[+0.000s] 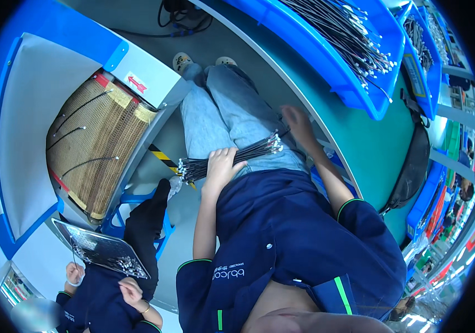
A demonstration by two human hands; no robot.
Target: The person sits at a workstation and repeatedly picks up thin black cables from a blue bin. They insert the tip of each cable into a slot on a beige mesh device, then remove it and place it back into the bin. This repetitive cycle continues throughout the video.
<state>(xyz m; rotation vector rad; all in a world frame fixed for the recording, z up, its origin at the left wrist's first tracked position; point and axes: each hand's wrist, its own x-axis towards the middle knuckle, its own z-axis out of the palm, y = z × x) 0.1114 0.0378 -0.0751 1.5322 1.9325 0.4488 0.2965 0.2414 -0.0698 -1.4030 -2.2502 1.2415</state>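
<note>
A bundle of short black cables (254, 149) with white connectors at both ends lies across my lap. My left hand (223, 166) is closed over the bundle, nearer its left end, thumb pointing right. Just beyond the bundle's right end is my right hand (298, 126), raised over my right thigh near the table edge. Motion smears its fingers, so I cannot make out whether they hold a cable.
To my left, a mesh conveyor belt (96, 150) carries several single cables under a blue-and-white machine housing (32, 133). A co-worker at lower left has a tray (101, 244) of cables. On the green table (326, 102) at right, a blue bin (379, 89) holds many cables; a black bag (409, 166) lies nearby.
</note>
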